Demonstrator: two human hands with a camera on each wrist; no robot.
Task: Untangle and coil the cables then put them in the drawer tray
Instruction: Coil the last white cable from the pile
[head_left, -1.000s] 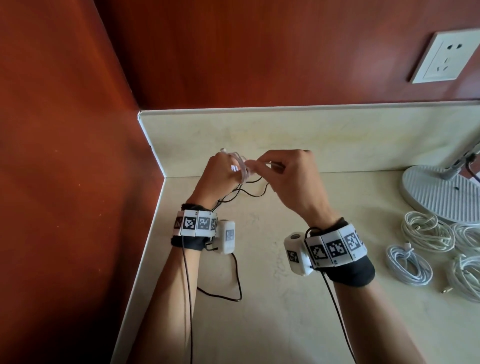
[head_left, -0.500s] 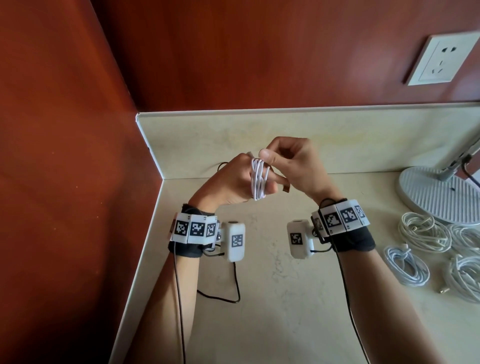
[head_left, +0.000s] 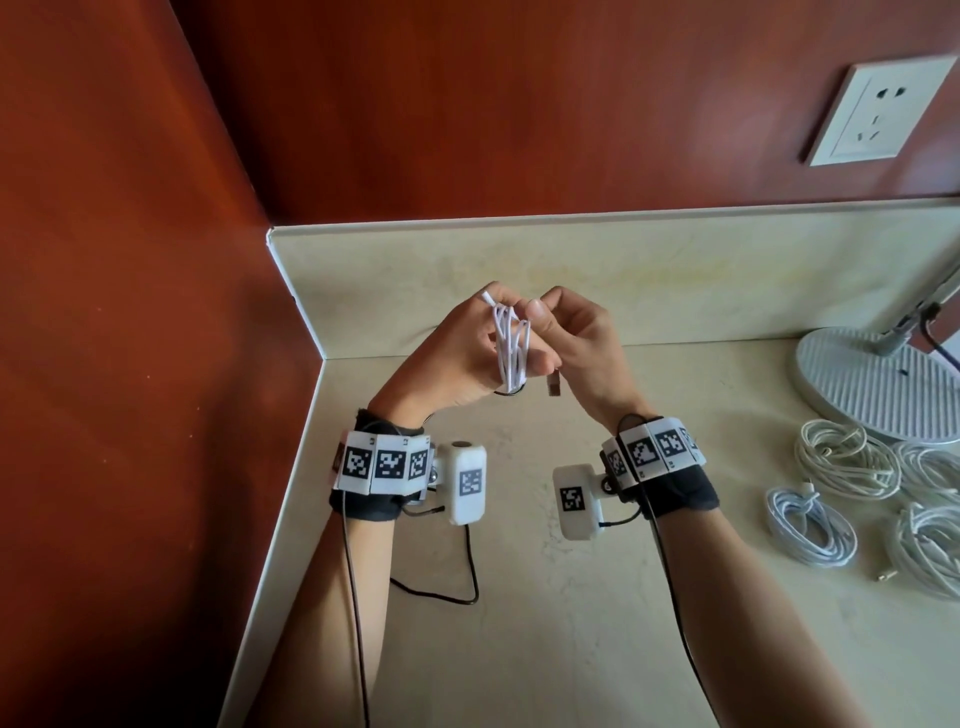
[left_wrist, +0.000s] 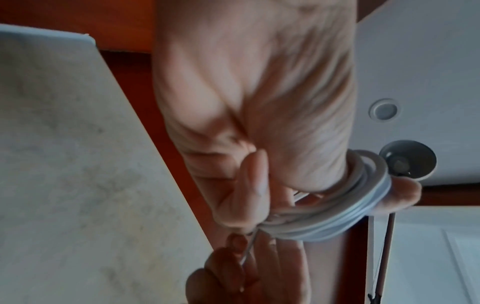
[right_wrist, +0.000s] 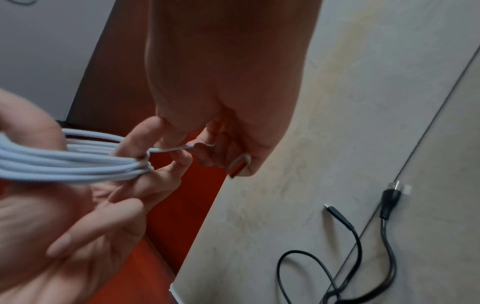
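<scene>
Desk (head_left: 571, 649): cream stone top set in a corner, far left. Lamp base (head_left: 878, 384) at far right. Coiled white cables (head_left: 810, 525) lie on the desk near it, right of the hands. Left hand (head_left: 457, 358), raised above the desk, carries the white cable (head_left: 511, 348) looped around its fingers (right_wrist: 135, 144). Right hand (head_left: 582, 343) beside it, its fingers (right_wrist: 207, 152) pinching the cable's free end.

Bare counter (head_left: 597, 649) below hands; coiled cables (head_left: 852, 499), lamp base (head_left: 878, 384) crowd right.
</scene>
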